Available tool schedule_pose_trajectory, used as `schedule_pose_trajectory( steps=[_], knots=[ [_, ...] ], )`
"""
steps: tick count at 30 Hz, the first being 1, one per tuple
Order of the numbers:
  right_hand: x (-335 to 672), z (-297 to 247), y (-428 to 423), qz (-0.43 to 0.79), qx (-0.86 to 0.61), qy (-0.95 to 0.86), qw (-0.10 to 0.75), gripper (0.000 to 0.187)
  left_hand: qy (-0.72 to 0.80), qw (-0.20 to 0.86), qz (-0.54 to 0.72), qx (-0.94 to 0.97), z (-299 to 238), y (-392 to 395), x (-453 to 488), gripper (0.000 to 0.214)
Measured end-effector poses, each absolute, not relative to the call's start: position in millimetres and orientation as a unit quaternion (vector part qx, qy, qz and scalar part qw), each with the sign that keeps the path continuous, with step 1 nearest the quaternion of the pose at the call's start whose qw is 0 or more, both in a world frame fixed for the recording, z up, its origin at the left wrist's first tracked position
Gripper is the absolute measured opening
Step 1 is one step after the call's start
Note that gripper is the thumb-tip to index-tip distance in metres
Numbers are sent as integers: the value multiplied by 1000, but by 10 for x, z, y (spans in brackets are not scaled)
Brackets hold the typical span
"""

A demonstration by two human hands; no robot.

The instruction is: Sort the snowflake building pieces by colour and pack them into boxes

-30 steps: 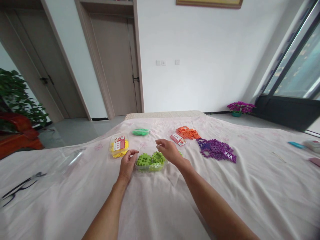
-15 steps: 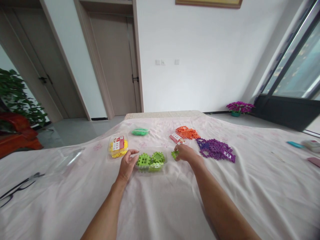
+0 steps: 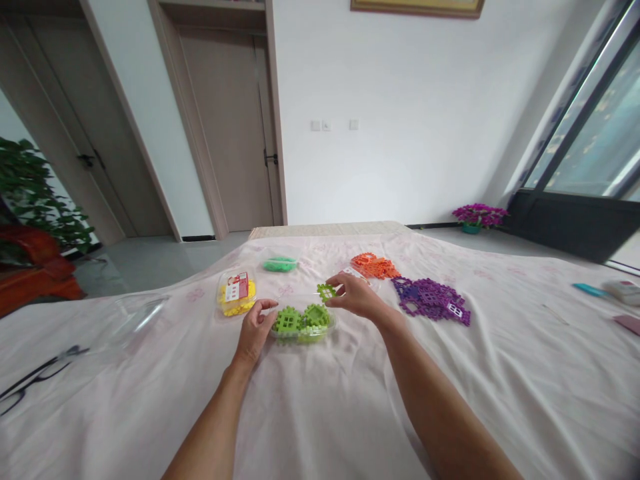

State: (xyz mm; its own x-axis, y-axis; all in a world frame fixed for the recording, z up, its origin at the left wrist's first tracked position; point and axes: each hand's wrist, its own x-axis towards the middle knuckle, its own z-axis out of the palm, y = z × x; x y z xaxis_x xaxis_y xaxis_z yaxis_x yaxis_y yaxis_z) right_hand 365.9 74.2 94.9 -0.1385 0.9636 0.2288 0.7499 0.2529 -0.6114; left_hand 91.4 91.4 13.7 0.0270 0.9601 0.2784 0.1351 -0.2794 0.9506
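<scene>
A clear plastic box (image 3: 327,329) holding light green building pieces (image 3: 300,319) sits on the pale cloth in front of me. My left hand (image 3: 256,330) rests against the box's left side, fingers curled around its edge. My right hand (image 3: 356,297) hovers just above the box's right end and pinches one green piece (image 3: 327,291) between thumb and fingers.
A box of yellow pieces (image 3: 237,293) stands to the left, a green lid (image 3: 281,264) behind. Orange pieces (image 3: 375,266) and purple pieces (image 3: 431,299) lie to the right. Glasses (image 3: 35,380) and a clear lid (image 3: 141,313) lie far left; small items (image 3: 613,293) far right.
My right hand reached right to the cloth, picked up a loose green piece, and has carried it back left above the box. My left hand has stayed on the box.
</scene>
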Motion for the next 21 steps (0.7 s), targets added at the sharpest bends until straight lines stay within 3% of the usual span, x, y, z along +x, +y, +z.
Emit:
schedule_pose_trajectory(
  steps=[5, 14, 19, 21],
  knots=[
    [3535, 935, 698, 190, -527, -780, 280, 53, 457, 394, 528, 597, 132, 902, 919, 30],
    [3431, 932, 679, 157, -512, -812, 234, 25, 456, 395, 530, 596, 152, 895, 923, 30],
    [3603, 704, 857, 160, -581, -719, 345, 28, 459, 397, 533, 589, 171, 876, 931, 29],
    [3777, 584, 916, 111, -659, -657, 349, 31, 458, 405, 533, 584, 175, 874, 936, 29]
  ],
)
